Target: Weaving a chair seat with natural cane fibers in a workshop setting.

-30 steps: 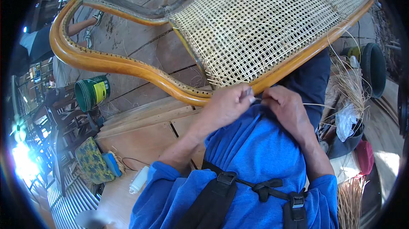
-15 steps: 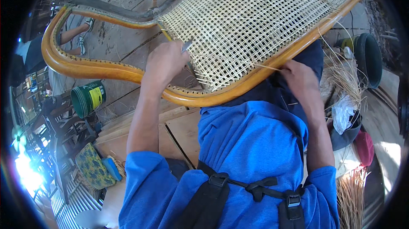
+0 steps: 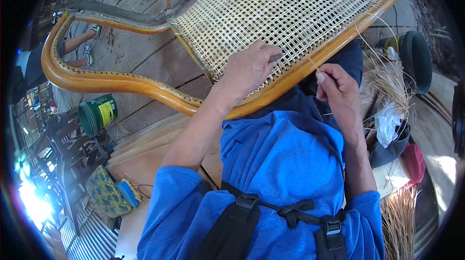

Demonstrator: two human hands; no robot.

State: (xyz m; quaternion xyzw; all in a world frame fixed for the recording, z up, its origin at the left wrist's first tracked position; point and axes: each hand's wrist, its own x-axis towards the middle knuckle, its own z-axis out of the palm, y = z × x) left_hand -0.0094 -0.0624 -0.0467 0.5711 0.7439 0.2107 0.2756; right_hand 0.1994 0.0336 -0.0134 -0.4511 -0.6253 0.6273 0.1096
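A curved, varnished wooden chair frame (image 3: 160, 89) lies across my lap, with a pale woven cane panel (image 3: 271, 13) filling its right part. Over the panel's near edge, my left hand (image 3: 249, 66) is closed on a small pointed metal tool (image 3: 275, 57); only its grey end shows beyond the fingers. Just outside the frame's near rail, my right hand (image 3: 339, 83) pinches a thin cane strand (image 3: 313, 62) that runs up to the rail. A row of small holes follows the frame's bare inner edge on the left.
Green buckets stand on the plank floor at left (image 3: 98, 114) and right (image 3: 415, 61). Loose cane strips (image 3: 390, 83), a clear plastic bag (image 3: 389, 123) and a maroon cloth item (image 3: 413, 163) lie at my right. Another person's legs (image 3: 77, 42) show at far left.
My left hand has moved right along the panel, from its left edge toward the near rail. My right hand has turned, its fingertips now pinching the strand close to the rail.
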